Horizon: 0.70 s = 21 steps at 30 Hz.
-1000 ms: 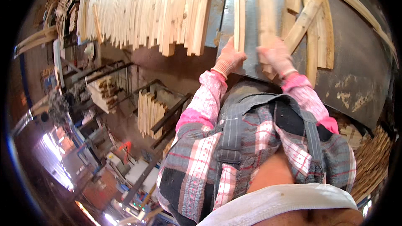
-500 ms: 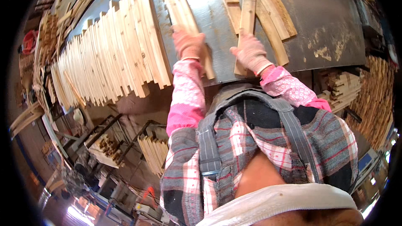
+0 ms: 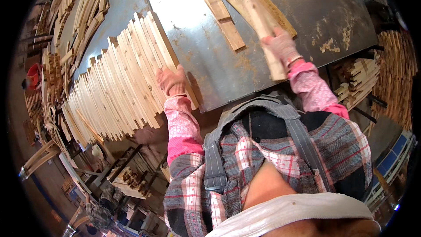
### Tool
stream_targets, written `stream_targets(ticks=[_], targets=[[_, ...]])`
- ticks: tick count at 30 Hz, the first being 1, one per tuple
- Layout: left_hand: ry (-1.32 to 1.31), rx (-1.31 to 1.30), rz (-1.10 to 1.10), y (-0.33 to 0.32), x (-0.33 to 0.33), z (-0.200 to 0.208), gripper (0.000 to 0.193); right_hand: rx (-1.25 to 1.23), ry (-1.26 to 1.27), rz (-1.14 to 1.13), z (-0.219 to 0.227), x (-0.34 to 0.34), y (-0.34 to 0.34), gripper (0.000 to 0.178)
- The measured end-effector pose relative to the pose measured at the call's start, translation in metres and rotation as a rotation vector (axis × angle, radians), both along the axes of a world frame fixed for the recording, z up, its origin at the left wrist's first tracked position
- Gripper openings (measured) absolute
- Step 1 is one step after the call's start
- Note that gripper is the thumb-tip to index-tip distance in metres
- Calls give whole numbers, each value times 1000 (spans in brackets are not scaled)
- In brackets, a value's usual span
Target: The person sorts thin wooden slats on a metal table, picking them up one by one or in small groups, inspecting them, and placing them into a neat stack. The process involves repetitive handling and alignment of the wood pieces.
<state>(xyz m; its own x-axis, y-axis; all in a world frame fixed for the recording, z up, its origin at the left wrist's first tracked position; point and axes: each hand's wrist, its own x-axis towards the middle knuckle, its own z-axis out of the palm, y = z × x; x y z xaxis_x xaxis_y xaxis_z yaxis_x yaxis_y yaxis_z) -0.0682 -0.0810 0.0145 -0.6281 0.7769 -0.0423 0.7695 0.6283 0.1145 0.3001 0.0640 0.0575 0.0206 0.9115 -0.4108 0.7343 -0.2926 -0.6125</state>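
Note:
Both my hands wear pale pinkish work gloves. My left hand [image 3: 172,81] rests on the right end of a long row of light wooden strips [image 3: 131,57], laid side by side on the metal table [image 3: 210,70]. Its fingers are apart over the last strips. My right hand [image 3: 280,47] is closed around a wooden board [image 3: 263,30], slightly blurred, whose near end reaches toward the table's front edge. Under and beside it lie a curved-edged board [image 3: 287,22] and, to its left, narrower wooden pieces [image 3: 219,13].
More curved wood pieces [image 3: 90,13] are heaped at the far left. Beneath the table's right side are stacked strips [image 3: 357,81], with a tall wood stack [image 3: 397,74] beyond. Sawdust [image 3: 331,46] lies on the table's right part. A person [image 3: 101,210] is at the lower left.
The strips under my left hand have moved left against the row, and the hand has loosened. My right hand has moved right with its board, away from the narrower pieces.

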Motion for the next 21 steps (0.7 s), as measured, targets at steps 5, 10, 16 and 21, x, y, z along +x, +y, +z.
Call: stream_targets(ticks=[5,10,16,21], targets=[[-150,398,-288,108,43,21,79,339,-411,111,-9,61,94,49],[-312,110,-191,229,115,31,86,322,-474,197,0,54,143,42],[-282,-115,-63,252,117,-25,66,262,-373,239,-7,41,132,38],[-487,-93,-117,183,147,-10,94,127,-427,389,-34,62,57,63]])
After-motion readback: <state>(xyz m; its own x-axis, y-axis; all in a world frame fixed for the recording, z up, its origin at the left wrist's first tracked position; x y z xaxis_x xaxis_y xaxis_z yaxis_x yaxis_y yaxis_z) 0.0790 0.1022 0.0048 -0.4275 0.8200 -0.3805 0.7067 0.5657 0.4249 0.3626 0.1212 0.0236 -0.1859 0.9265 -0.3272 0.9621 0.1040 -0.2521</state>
